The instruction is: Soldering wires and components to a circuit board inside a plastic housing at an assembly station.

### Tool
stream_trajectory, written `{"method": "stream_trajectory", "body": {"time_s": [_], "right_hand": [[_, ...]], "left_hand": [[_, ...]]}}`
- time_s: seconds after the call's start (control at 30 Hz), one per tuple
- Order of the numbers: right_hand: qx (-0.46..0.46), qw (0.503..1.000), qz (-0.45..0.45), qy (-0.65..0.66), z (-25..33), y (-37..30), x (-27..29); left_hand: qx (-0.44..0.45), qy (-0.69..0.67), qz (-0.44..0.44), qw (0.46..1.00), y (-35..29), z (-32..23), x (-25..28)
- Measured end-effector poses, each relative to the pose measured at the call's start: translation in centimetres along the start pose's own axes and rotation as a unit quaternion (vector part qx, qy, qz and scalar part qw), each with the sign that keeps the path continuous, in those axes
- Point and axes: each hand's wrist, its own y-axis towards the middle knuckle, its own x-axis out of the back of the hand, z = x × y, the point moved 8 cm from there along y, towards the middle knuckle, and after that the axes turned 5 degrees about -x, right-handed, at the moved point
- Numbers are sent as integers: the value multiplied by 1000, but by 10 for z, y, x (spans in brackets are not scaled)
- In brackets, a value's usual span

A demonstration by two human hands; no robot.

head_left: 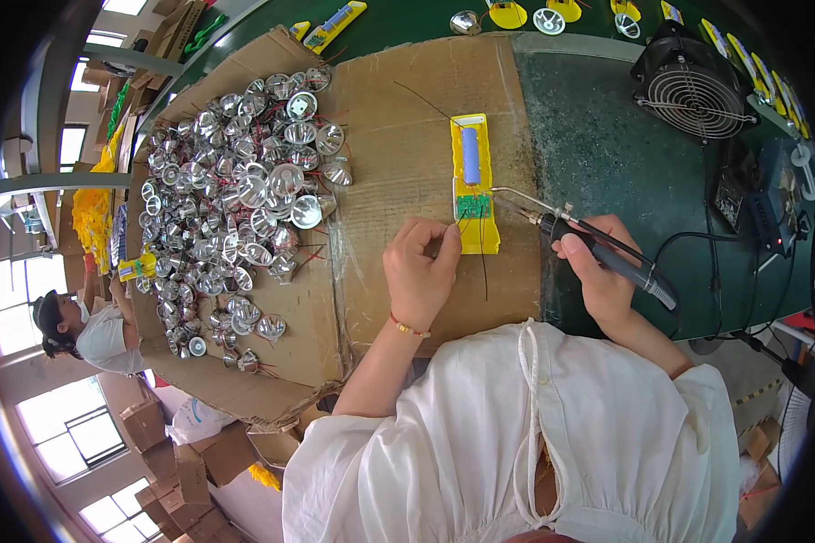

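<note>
Co-worker (100, 330) in a white top stands at far left, beyond the cardboard box (290, 362) in which silvery reflector cups (254, 190) with thin red leads are heaped. Right of the heap, a flat cardboard sheet (380, 181) covers part of the green bench (598, 118).

Over that sheet, the left hand (423, 271) is bent at the fingers, thumb and forefinger close together just beside the housing's left edge; whether they pinch a dark wire there, I cannot tell.

Yellow plastic housing (486, 167) lies on the sheet between the two hands, its long axis running away from the body. A purple cylindrical cell (471, 156) sits in its far part, lengthwise, and a green circuit board (473, 208) sits nearer the body. The left hand is the nearer one; from its fingertips the board lies just ahead and to the right.

From the right hand (598, 267), the board lies left and a little farther from the body. That hand is closed around the black handle of a soldering iron (611, 258), whose slim metal end slants left toward the board's right edge. Farther right stand a black fan (695, 104) with a round wire grille and a blue box unit (770, 217) showing a red light.
</note>
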Motion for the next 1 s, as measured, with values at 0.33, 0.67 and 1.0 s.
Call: {"method": "stream_trajectory", "body": {"time_s": [0.33,0.67,1.0], "right_hand": [[-30,999,-34,5,-3,7,29],[-55,995,-84,-1,-30,16,56],[-31,995,-90,-32,-35,15,53]], "left_hand": [[82,-8,58,995,5,0,-2],[-9,146,87,985,142,1,-11],[77,-39,92,992,326,57,-44]]}}
